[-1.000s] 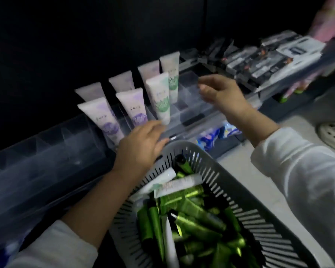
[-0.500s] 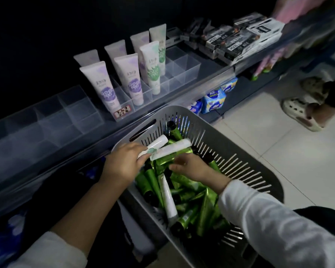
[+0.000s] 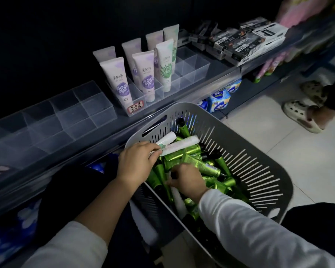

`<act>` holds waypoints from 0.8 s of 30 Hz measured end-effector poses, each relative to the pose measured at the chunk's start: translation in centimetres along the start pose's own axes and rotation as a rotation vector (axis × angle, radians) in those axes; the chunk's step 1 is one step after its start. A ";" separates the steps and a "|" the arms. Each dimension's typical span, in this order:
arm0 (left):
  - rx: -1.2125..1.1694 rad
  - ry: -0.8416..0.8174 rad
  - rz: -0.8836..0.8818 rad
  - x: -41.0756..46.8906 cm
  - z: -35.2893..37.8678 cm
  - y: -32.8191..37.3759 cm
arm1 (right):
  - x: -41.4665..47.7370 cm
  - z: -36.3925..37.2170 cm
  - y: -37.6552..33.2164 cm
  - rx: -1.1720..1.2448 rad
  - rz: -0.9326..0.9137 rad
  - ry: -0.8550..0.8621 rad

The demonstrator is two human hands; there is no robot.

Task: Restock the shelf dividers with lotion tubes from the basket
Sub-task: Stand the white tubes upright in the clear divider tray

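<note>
- The left hand (image 3: 137, 163) had its fingers curled over the near ends of the two white tubes (image 3: 179, 145) at the far-left corner of the basket (image 3: 269, 171). Held only by their ends, one could have slid free on the lift and dropped back into the pile or onto the floor (image 3: 259, 132).
- The right hand (image 3: 189, 180) was dug knuckles-up into the green tubes (image 3: 209, 168), fingers curled and hidden. Whether it had closed on one could not be told. A blind grab there might have dragged neighbouring tubes up and over the rim.
- The basket sat just beside the shelf edge, heaped with loose tubes, and what supported it did not show. Both hands pulling at once could have tipped or shifted it.
- The shelf dividers (image 3: 193, 62) carried standing tubes (image 3: 145, 74) in the left slots, with empty slots to their right. A sleeve reaching across might have toppled the upright ones, and a tube set in the wrong row would have mixed the stock.
- Another person's feet (image 3: 302, 115) stood near the basket, so a dropped tube could have rolled underfoot.
</note>
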State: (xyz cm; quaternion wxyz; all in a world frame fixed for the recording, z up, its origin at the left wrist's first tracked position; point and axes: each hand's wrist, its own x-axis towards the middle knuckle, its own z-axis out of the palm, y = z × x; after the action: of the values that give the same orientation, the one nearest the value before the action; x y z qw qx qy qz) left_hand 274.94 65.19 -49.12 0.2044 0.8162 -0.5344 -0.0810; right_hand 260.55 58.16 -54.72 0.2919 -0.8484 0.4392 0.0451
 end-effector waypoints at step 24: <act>-0.871 -0.493 -0.229 0.8 -2.7 2.3 | 1.9 -11.5 -0.8 1.780 0.054 0.019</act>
State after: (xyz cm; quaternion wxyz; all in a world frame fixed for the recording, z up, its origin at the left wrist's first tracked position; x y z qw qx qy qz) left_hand 274.29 64.34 -45.69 0.3830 0.6653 -0.3905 -0.5081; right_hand 260.24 51.00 -45.45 0.8383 -0.2967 0.3335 -0.3130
